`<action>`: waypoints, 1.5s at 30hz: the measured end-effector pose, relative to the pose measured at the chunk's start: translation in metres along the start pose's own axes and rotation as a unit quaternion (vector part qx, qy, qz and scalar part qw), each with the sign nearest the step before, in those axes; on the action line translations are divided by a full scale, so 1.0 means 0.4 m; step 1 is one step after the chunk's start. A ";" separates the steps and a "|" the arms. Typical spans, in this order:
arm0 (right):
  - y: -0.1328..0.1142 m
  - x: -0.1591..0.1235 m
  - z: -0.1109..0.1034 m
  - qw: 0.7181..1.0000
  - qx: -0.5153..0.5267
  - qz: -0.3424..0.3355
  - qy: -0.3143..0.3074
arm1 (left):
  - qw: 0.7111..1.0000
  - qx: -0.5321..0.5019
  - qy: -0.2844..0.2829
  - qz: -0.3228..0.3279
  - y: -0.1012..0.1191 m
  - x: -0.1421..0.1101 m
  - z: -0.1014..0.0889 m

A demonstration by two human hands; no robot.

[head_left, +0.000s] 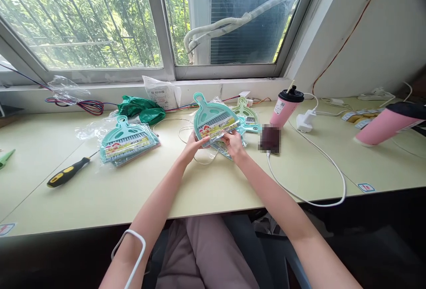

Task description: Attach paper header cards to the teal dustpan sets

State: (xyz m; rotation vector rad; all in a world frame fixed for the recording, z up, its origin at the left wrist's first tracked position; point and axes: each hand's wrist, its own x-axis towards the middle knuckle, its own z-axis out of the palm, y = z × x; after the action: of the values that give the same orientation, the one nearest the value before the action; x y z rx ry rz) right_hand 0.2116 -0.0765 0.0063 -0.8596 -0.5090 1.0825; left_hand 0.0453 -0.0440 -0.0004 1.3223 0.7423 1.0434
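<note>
Head view: my left hand (pixel 193 147) is clamped on the lower left edge of a teal dustpan set (pixel 213 119), thumb over the printed label; my right hand (pixel 235 145) is closed on its lower right edge. Set is wrapped in clear film, brush bristles showing above the label, its handle pointing away from me, tilted above the surface (pixel 206 191). More teal packs partly hidden beneath, by my right fingers. Just beyond the right hand, a light green dustpan set (pixel 248 112). Left of my left hand, a pile of teal sets (pixel 128 145); farther left, a black-and-yellow screwdriver (pixel 68 172). Beyond that pile, a crumpled green bag (pixel 140 108). Right of my right hand, a blurred dark item (pixel 270 139) with a white cable (pixel 342 182); behind it a pink cup (pixel 285 108), then a white adapter (pixel 305 121). Far right, a second pink cup (pixel 382 126), tilted in view.
</note>
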 end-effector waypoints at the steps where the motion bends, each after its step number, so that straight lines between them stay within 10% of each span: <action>1: 0.000 0.001 -0.002 1.000 -0.001 -0.014 0.000 | 1.000 0.001 -0.010 -0.009 0.002 -0.003 0.002; 6: -0.005 0.006 -0.008 1.000 0.004 -0.025 0.009 | 0.994 -0.021 -0.098 -0.039 0.003 0.006 -0.021; 17: 0.008 -0.003 -0.005 0.984 -0.066 0.096 -0.131 | 0.985 -0.147 0.064 0.059 0.063 0.000 -0.046; 45: -0.017 0.011 -0.012 0.992 -0.036 0.110 -0.038 | 0.999 0.028 0.005 -0.041 0.017 -0.002 -0.028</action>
State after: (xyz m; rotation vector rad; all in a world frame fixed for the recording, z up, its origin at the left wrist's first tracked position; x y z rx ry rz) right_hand 0.2206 -0.0757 0.0090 -0.9567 -0.5280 1.3098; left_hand 0.0337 -0.0407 0.0044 1.3235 0.8319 0.9706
